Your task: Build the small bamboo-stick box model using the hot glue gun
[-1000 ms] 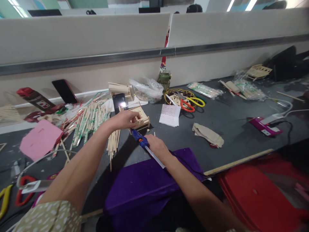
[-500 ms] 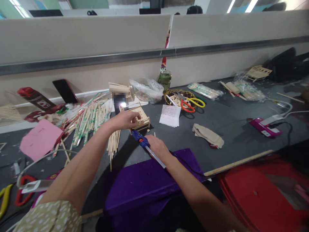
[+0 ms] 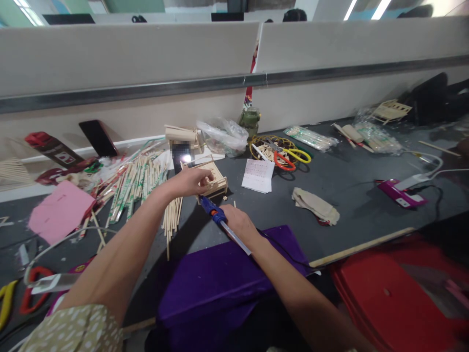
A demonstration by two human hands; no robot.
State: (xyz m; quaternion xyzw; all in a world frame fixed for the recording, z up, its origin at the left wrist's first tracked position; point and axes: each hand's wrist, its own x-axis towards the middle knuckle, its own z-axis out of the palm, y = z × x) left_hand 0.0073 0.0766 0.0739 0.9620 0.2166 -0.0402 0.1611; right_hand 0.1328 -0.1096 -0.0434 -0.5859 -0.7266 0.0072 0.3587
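My right hand (image 3: 237, 221) is closed around a blue hot glue gun (image 3: 212, 209), and a clear glue stick (image 3: 236, 238) sticks out of its rear. The gun's nozzle points at the near left corner of a small wooden stick model (image 3: 217, 186), built of thin rods like a little bench or bed. My left hand (image 3: 192, 182) lies over the left part of this model, with thumb and fingers closed on it. Just where the nozzle meets the wood is too small to make out. Loose bare sticks (image 3: 172, 220) lie left of the model.
Wrapped chopsticks (image 3: 134, 183), a pink sheet (image 3: 60, 210) and a phone (image 3: 98, 138) are on the left. Behind the model lies a plastic bag (image 3: 223, 137). A printed paper (image 3: 258, 175), a basket with scissors (image 3: 280, 154) and a glove (image 3: 315, 205) lie right. A purple box (image 3: 220, 278) stands in front.
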